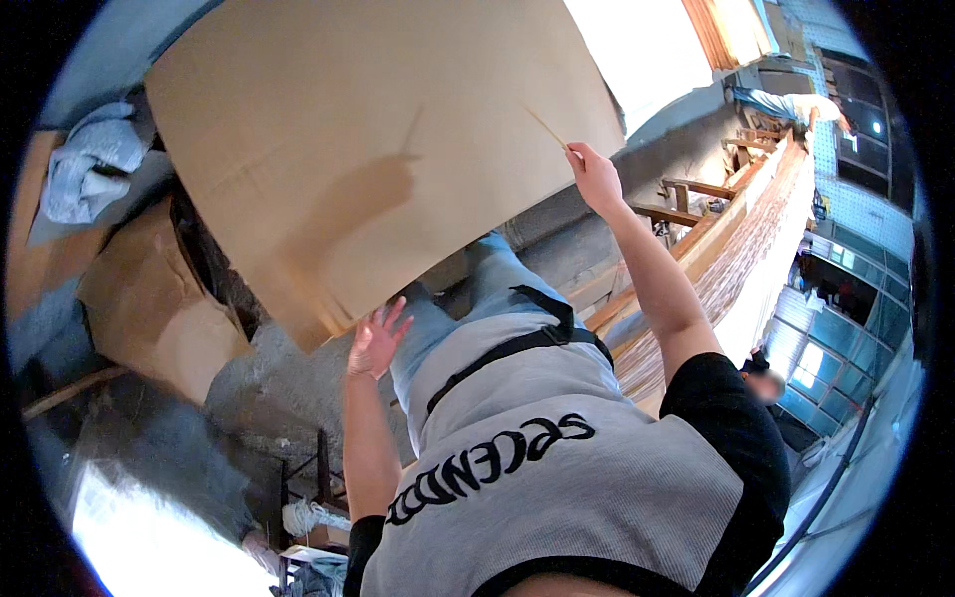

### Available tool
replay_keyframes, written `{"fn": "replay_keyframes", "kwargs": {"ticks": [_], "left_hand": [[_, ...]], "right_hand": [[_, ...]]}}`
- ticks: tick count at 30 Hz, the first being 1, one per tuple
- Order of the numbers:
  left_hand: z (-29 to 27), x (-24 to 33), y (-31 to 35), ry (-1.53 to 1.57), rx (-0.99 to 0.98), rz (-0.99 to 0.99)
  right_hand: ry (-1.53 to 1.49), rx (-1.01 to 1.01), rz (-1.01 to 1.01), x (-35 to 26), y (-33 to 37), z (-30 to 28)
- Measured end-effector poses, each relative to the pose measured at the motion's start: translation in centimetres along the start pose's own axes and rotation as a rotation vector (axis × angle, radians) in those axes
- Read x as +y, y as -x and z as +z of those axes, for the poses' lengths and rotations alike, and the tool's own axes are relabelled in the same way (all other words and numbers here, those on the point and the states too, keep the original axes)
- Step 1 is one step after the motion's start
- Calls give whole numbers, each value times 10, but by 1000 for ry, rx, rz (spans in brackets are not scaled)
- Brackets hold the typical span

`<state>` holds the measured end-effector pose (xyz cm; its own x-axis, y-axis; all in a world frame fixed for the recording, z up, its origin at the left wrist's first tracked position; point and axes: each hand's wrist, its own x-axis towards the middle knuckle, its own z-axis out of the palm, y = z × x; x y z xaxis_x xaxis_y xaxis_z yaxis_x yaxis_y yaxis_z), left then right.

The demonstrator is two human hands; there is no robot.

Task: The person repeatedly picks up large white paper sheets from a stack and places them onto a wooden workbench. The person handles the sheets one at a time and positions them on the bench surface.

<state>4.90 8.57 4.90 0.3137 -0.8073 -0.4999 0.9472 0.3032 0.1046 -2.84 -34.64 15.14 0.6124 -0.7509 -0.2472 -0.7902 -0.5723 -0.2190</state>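
Observation:
A large brown cardboard sheet point(398, 90) spreads out in front of me, with the shadow of a hand and a thin stick falling across it. My right hand point(595, 181) is raised over the sheet's right edge, its fingers closed on one end of a thin, pale yellow stick point(542, 124). The stick points up and to the left; whether its tip touches the cardboard I cannot tell. By the sheet's near edge, my left hand point(376, 343) has its fingers spread and holds nothing. Its fingertips are close to the edge, contact unclear.
Another piece of cardboard point(159, 298) lies at the left, below a crumpled pale cloth or bag point(95, 164). On the right runs a long stack of wooden strips point(736, 269) on wooden supports. One person point(796, 107) bends at its far end; another point(764, 383) is at the right.

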Motion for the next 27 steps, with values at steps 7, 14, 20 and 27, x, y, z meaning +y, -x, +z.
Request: {"fn": "replay_keyframes", "kwargs": {"ticks": [7,14,20,27], "left_hand": [[6,-86,-111,-10,519,70],[39,-110,-143,-118,891,318],[52,-129,-137,-23,833,347],[63,-120,-135,-2,820,277]], "right_hand": [[163,-71,-67,60,-58,-9],[97,-195,-323,79,-87,2],[169,-259,-456,140,-75,15],[288,-347,-479,146,-75,-19]]}}
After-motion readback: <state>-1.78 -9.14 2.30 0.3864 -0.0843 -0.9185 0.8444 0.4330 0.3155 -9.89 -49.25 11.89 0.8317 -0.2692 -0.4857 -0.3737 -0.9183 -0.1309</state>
